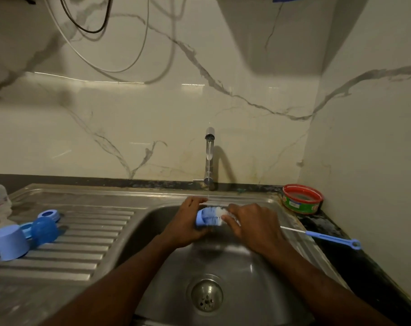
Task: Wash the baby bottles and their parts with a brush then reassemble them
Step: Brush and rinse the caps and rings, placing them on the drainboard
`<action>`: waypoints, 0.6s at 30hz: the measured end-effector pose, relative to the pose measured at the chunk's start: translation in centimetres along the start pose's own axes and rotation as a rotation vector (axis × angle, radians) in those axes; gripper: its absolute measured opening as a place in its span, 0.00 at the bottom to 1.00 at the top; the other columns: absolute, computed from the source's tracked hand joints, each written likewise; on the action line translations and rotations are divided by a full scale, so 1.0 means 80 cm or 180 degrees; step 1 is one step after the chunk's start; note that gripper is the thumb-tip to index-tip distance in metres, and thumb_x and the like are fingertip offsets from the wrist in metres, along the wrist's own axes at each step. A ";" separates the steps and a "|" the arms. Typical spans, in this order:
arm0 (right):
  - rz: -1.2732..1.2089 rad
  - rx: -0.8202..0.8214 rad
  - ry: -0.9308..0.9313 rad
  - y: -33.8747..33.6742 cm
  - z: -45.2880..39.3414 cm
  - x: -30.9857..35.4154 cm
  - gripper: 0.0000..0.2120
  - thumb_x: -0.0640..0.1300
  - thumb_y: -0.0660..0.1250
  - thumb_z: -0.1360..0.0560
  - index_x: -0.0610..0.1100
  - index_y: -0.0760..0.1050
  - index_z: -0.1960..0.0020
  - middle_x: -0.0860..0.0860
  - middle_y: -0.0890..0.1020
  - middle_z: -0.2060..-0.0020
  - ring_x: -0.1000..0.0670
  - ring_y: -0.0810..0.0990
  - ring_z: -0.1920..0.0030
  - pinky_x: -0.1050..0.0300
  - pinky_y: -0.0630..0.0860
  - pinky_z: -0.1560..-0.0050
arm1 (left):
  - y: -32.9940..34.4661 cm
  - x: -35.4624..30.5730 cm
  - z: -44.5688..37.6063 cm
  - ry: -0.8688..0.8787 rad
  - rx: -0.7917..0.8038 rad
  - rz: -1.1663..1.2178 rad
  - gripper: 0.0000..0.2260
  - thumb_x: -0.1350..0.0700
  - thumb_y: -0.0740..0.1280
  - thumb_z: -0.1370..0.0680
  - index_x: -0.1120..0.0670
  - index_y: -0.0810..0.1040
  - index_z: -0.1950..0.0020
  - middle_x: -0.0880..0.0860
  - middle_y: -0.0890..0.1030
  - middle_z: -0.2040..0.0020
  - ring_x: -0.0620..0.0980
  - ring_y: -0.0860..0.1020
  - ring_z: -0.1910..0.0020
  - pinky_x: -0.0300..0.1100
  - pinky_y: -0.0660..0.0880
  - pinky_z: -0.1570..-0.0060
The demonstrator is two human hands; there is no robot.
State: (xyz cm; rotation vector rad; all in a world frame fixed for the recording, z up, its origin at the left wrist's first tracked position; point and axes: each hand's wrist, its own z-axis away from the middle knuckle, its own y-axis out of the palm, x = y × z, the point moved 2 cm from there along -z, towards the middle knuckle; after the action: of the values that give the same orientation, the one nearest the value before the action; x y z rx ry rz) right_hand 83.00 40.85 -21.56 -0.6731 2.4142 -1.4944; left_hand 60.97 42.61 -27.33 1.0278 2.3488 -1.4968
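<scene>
Forearms enter from the bottom edge and converge over the sink (246, 274). Drain (206, 295) sits in the basin floor, directly below the hands.

Left hand (185, 225) grips the blue end of the brush (209, 216), fingers curled round it. Brush long axis runs roughly left-right, bristle end pointing right; blue and white bristles exposed between the two hands. Right hand (253, 222) holds the bristle end, fingertips (228, 217) curled onto the white bristles. What is under the right palm: cannot tell.

Tap (209, 158) stands behind the basin, water running in a thin stream onto the brush.

Thin brush (322, 236) lies on the right sink rim, long axis left-right, wire end toward the right hand, blue loop handle pointing right onto the dark counter (336, 229).

Red tub (302, 198) at the back right corner.

Drainboard (87, 234), left: cap (10, 242) upside down, dome (44, 230) just beside it, ring (48, 214) behind. Further blue pieces at the left edge, partly cut off.
</scene>
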 end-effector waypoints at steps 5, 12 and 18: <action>0.0400 -0.0152 0.0745 -0.008 0.002 -0.017 0.18 0.63 0.57 0.19 0.55 0.76 0.38 0.53 0.83 0.50 0.51 0.80 0.52 0.55 0.73 0.54 | 0.010 -0.017 -0.009 0.0229 -0.0018 -0.0228 0.25 0.50 0.73 0.23 0.45 0.68 0.28 0.46 0.73 0.31 0.42 0.73 0.35 0.42 0.72 0.33; -0.0278 0.0216 0.0079 0.008 0.005 0.008 0.20 0.63 0.59 0.19 0.55 0.76 0.33 0.53 0.84 0.45 0.52 0.80 0.49 0.57 0.73 0.50 | -0.004 -0.001 -0.007 0.0166 -0.0474 -0.0619 0.28 0.44 0.80 0.33 0.46 0.70 0.40 0.45 0.71 0.40 0.42 0.72 0.47 0.37 0.76 0.48; 0.0340 -0.0113 0.0562 -0.007 0.000 -0.006 0.17 0.63 0.56 0.18 0.54 0.75 0.39 0.53 0.82 0.52 0.52 0.80 0.54 0.56 0.71 0.57 | 0.017 -0.013 -0.005 0.0124 0.0305 -0.0111 0.27 0.47 0.72 0.22 0.48 0.68 0.25 0.48 0.72 0.28 0.44 0.70 0.31 0.40 0.66 0.30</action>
State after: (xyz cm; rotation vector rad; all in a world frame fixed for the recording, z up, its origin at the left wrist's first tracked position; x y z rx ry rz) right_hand 83.60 40.86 -21.11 -0.4273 2.5666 -1.5296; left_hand 62.72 42.84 -27.61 1.0523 2.3534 -1.6308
